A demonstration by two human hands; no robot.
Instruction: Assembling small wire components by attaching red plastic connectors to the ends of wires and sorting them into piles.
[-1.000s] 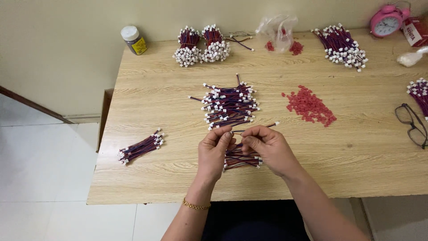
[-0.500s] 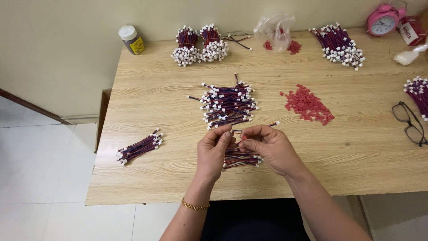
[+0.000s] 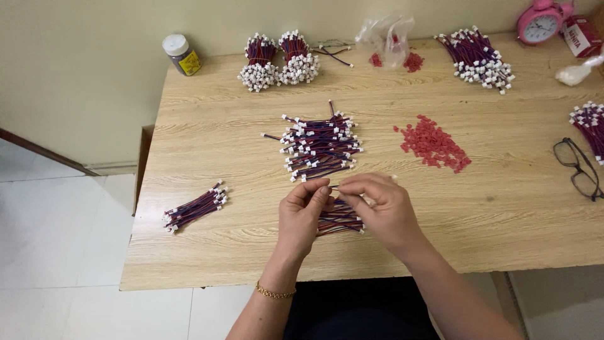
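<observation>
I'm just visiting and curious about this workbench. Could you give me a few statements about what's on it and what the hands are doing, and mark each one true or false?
1. Both hands, left hand and right hand, pinch one thin wire between them. True.
2. The loose pile of red pieces lies left of the hands. False: it lies up and to the right of them.
3. A pair of glasses lies near the table's right edge. True.
4. The pink alarm clock stands at the near left corner. False: it stands at the far right.
5. A small wire bundle lies alone towards the left. True.
</observation>
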